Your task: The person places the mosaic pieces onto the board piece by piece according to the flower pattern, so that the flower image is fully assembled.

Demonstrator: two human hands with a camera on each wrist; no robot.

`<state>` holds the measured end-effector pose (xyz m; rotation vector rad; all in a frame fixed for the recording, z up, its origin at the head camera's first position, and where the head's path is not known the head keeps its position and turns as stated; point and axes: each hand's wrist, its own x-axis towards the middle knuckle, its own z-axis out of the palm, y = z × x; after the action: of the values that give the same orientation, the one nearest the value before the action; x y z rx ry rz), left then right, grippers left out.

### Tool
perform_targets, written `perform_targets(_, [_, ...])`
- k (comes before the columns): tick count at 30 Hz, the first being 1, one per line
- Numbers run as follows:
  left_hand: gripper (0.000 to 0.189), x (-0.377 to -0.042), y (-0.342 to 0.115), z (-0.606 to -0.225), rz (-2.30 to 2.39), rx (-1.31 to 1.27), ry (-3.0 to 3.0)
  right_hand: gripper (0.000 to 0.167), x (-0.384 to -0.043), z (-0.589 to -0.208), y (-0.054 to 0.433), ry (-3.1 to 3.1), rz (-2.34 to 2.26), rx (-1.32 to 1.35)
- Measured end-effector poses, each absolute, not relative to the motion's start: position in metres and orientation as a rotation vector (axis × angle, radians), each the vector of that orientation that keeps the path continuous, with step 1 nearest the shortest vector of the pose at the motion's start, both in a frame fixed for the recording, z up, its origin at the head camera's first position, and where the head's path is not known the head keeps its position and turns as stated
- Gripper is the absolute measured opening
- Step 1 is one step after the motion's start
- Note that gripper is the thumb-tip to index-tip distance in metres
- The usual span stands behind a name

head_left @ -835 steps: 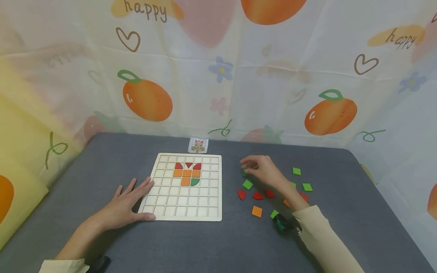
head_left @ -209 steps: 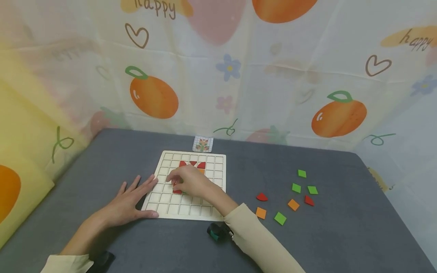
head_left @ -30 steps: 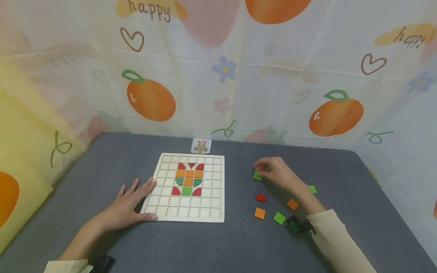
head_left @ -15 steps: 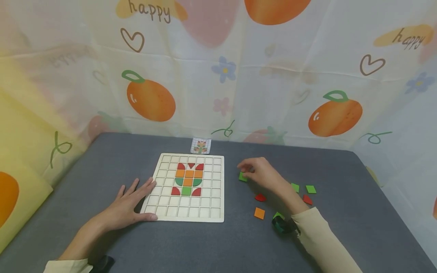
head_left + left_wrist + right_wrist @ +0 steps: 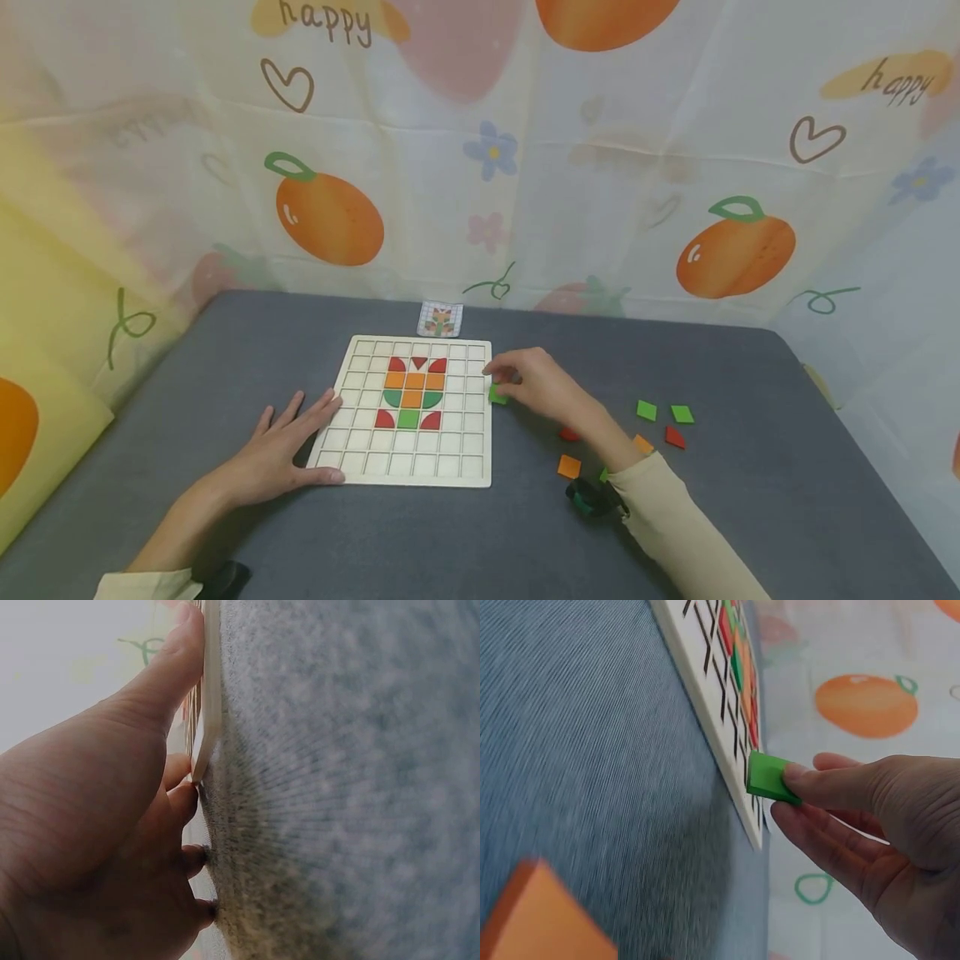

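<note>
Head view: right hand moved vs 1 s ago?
Yes. The right hand has moved left in the head view, judged against the grid board: from clear of its right side up to its right edge, pinching a green square.

The pinched tile (image 5: 766,778) is green, the board (image 5: 447,464) cream (and gridded).

A person's left hand (image 5: 97,802) fills the left side, its thumb stretched up against a pale board (image 5: 212,675) seen nearly edge-on, with thin brown lines across its face. Two fingers lie by the board's lower corner; two more rest their tips on a grey, fabric-textured surface (image 5: 360,750). Beyond the thumb, a pale backdrop (image 5: 52,660) carries a looping green line (image 5: 150,649), out of focus.
</note>
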<state>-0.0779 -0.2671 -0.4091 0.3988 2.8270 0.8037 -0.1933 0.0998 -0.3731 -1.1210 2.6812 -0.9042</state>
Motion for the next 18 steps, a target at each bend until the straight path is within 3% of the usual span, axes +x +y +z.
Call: perform_targets(18, [0.106, -0.078, -0.269, -0.410, 0.821, 0.413, 2.821, 0.023, -0.183, -0.381, 0.053, 2.519, -0.939, -1.251])
